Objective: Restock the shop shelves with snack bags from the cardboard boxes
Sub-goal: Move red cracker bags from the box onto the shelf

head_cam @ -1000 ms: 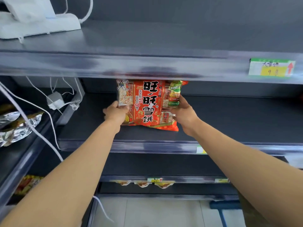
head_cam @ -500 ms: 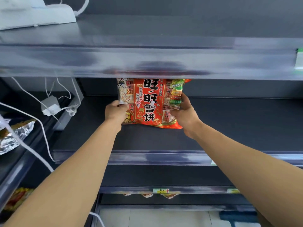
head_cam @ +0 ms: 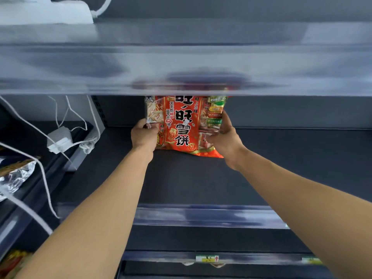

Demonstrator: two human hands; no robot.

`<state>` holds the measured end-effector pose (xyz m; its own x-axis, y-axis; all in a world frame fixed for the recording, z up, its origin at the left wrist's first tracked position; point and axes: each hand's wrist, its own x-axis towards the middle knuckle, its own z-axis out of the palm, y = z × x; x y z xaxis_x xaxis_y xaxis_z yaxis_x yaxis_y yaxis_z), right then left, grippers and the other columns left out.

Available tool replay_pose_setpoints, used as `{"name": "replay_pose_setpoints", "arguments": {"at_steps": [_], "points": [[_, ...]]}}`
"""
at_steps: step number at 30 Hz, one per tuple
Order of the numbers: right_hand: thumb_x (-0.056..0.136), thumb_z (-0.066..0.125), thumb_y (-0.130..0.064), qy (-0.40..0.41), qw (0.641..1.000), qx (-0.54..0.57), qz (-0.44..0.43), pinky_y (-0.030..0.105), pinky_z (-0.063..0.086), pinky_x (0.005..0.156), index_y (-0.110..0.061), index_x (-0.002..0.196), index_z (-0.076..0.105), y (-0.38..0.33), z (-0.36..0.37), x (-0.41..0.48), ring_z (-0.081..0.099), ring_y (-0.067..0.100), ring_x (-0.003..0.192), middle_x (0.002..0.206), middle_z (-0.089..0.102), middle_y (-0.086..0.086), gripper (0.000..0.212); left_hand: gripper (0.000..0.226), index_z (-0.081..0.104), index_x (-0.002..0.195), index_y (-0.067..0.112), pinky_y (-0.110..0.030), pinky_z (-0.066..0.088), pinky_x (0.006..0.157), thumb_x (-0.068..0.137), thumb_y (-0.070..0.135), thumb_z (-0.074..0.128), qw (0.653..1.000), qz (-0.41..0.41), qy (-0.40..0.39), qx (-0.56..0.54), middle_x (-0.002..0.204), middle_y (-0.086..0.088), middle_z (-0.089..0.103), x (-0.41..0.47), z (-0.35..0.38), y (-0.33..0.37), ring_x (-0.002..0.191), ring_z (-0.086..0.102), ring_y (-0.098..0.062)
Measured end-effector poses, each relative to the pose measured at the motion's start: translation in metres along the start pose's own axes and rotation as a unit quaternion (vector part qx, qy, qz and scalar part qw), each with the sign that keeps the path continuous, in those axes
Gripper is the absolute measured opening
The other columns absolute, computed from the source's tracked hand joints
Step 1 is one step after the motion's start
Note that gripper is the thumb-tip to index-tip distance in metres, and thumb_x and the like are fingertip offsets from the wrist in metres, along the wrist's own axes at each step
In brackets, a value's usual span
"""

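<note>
Red printed plastic snack bag [head_cam: 182, 125] upright at far end of dark grey metal shelf [head_cam: 281, 168], left hand [head_cam: 144, 135] gripping its left edge, right hand [head_cam: 226, 137] gripping its right edge, fingers curled round both sides

The snack bag [head_cam: 182, 125] was glossy printed plastic film. The dark shelf [head_cam: 281, 158] under it looked matt and smooth, its near edge strip [head_cam: 201, 216] clear shiny plastic. Far left, a crinkled bag [head_cam: 14, 174] gleamed like silver foil.
</note>
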<state>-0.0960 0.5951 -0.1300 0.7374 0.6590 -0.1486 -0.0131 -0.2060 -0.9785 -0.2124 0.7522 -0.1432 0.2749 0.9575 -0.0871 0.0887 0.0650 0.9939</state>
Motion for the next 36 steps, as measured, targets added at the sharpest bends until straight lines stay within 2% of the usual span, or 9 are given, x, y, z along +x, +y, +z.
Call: {"name": "replay_pose_setpoints", "arguments": {"at_steps": [3, 7, 10, 15, 18, 23, 30, 33, 36], "points": [[0.079, 0.064, -0.006, 0.009, 0.999, 0.015, -0.035, 0.022, 0.052, 0.068, -0.057, 0.139, 0.023, 0.015, 0.005, 0.001, 0.057, 0.013, 0.110, 0.135, 0.044, -0.002, 0.089, 0.026, 0.061, 0.115, 0.021, -0.031, 0.053, 0.082, 0.090, 0.012, 0.061, 0.999, 0.041, 0.001, 0.014, 0.110, -0.003, 0.064, 0.003, 0.003, -0.013, 0.099, 0.064, -0.020], [0.081, 0.065, -0.011, 0.027, 0.996, 0.019, -0.077, 0.041, 0.054, 0.090, -0.057, 0.140, 0.018, 0.025, 0.013, 0.002, 0.050, 0.017, 0.118, 0.135, 0.035, -0.003, 0.088, 0.031, 0.058, 0.120, 0.021, -0.024, 0.047, 0.077, 0.090, 0.012, 0.061, 0.998, 0.062, -0.006, 0.006, 0.120, -0.005, 0.060, 0.006, 0.002, -0.022, 0.097, 0.061, -0.014], [0.085, 0.062, -0.011, 0.038, 0.995, 0.017, -0.090, 0.043, 0.048, 0.099, -0.053, 0.145, 0.012, 0.026, 0.013, 0.006, 0.046, 0.017, 0.123, 0.134, 0.028, -0.008, 0.088, 0.032, 0.057, 0.123, 0.017, -0.027, 0.050, 0.081, 0.091, 0.011, 0.060, 0.998, 0.062, -0.009, -0.012, 0.116, -0.006, 0.061, 0.007, 0.002, -0.023, 0.097, 0.061, -0.015], [0.083, 0.062, -0.012, 0.024, 0.995, 0.013, -0.092, 0.040, 0.048, 0.100, -0.050, 0.145, 0.013, 0.018, 0.016, 0.019, 0.051, 0.014, 0.122, 0.142, 0.039, -0.007, 0.088, 0.038, 0.057, 0.125, 0.021, -0.036, 0.053, 0.091, 0.088, 0.017, 0.065, 0.998, 0.063, -0.018, -0.003, 0.125, -0.010, 0.055, 0.017, 0.003, -0.023, 0.106, 0.062, -0.019], [0.085, 0.062, -0.010, 0.021, 0.996, 0.013, -0.085, 0.035, 0.049, 0.099, -0.050, 0.145, 0.008, 0.018, 0.016, 0.025, 0.052, 0.014, 0.122, 0.143, 0.041, -0.008, 0.090, 0.038, 0.057, 0.125, 0.022, -0.034, 0.054, 0.087, 0.088, 0.018, 0.066, 0.997, 0.069, -0.022, 0.007, 0.125, -0.010, 0.054, 0.022, 0.006, -0.021, 0.105, 0.062, -0.019], [0.081, 0.063, -0.013, 0.025, 0.995, -0.008, -0.096, 0.043, 0.046, 0.103, -0.049, 0.146, 0.004, 0.014, 0.016, 0.034, 0.048, 0.017, 0.127, 0.143, 0.041, -0.008, 0.094, 0.038, 0.056, 0.125, 0.021, -0.032, 0.053, 0.085, 0.088, 0.018, 0.066, 0.996, 0.083, -0.002, 0.026, 0.125, -0.011, 0.054, 0.032, 0.013, -0.018, 0.104, 0.061, -0.022], [0.087, 0.060, -0.010, 0.036, 0.989, -0.109, -0.093, 0.033, 0.051, 0.089, -0.037, 0.150, -0.007, 0.010, 0.015, 0.029, 0.037, 0.017, 0.134, 0.154, 0.017, -0.010, 0.095, 0.052, 0.043, 0.136, 0.016, -0.025, 0.046, 0.083, 0.088, 0.016, 0.066, 0.994, 0.072, -0.008, 0.081, 0.133, -0.010, 0.048, 0.030, 0.013, -0.016, 0.111, 0.058, -0.021], [0.089, 0.056, -0.009, 0.103, 0.968, -0.184, -0.136, 0.039, 0.042, 0.105, -0.023, 0.152, 0.010, 0.005, 0.014, 0.007, 0.029, 0.023, 0.138, 0.151, 0.023, 0.001, 0.079, 0.052, 0.040, 0.138, 0.012, -0.024, 0.042, 0.084, 0.091, 0.014, 0.061, 0.984, 0.082, 0.037, 0.152, 0.138, -0.010, 0.041, 0.006, 0.009, -0.002, 0.117, 0.052, -0.022], [0.091, 0.049, -0.004, 0.103, 0.945, -0.253, -0.178, 0.027, 0.036, 0.102, -0.013, 0.140, 0.039, 0.002, 0.010, -0.027, 0.039, 0.022, 0.130, 0.137, 0.047, 0.005, 0.051, 0.032, 0.053, 0.124, 0.012, -0.027, 0.045, 0.086, 0.092, 0.013, 0.057, 0.965, 0.142, 0.007, 0.220, 0.128, -0.008, 0.052, -0.035, 0.006, 0.011, 0.111, 0.056, -0.020]]}}
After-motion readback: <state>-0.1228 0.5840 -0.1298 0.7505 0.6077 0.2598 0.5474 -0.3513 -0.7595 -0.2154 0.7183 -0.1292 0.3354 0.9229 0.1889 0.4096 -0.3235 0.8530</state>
